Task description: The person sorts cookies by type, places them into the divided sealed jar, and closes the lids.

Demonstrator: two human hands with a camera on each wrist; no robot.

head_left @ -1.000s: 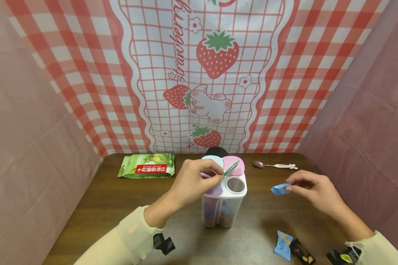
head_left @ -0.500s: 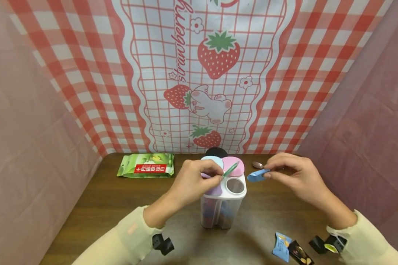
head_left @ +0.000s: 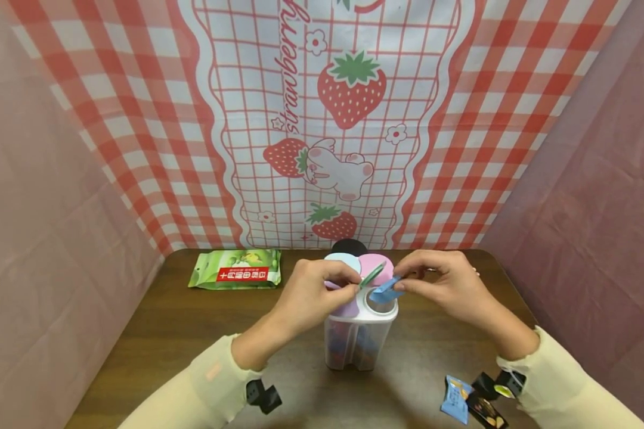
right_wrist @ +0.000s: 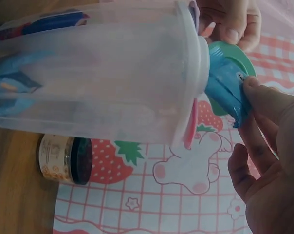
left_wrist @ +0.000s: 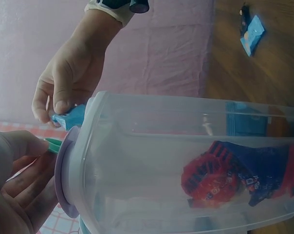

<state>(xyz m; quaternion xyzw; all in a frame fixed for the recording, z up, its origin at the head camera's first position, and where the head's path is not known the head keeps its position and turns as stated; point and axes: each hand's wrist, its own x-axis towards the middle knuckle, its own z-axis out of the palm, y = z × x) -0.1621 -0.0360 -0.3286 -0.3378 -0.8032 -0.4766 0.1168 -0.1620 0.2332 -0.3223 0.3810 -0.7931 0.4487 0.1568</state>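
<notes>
A clear storage container [head_left: 354, 345] with a white top stands upright on the table, its front right round opening uncovered. My left hand [head_left: 313, 298] pinches a green lid [head_left: 374, 273] and holds it tilted beside that opening. Between thumb and fingers of my right hand [head_left: 445, 283] is a blue snack packet [right_wrist: 229, 87], its end at the mouth of the opening. Purple [head_left: 349, 307], light blue [head_left: 343, 260] and pink lids [head_left: 374, 266] cover the other openings. Through the wall in the left wrist view show red and blue wrapped packets [left_wrist: 210, 175].
A blue snack packet [head_left: 456, 398] and a black one [head_left: 487, 412] lie at the front right, under the right wrist. A green package [head_left: 238, 269] lies at the back left. Behind the container stands a jar with a black lid [head_left: 350, 246]. A patterned cloth hangs behind the table.
My right hand has moved left with the blue snack packet, from the right side of the table to the container's opening. The left hand and green lid have stayed in place.
</notes>
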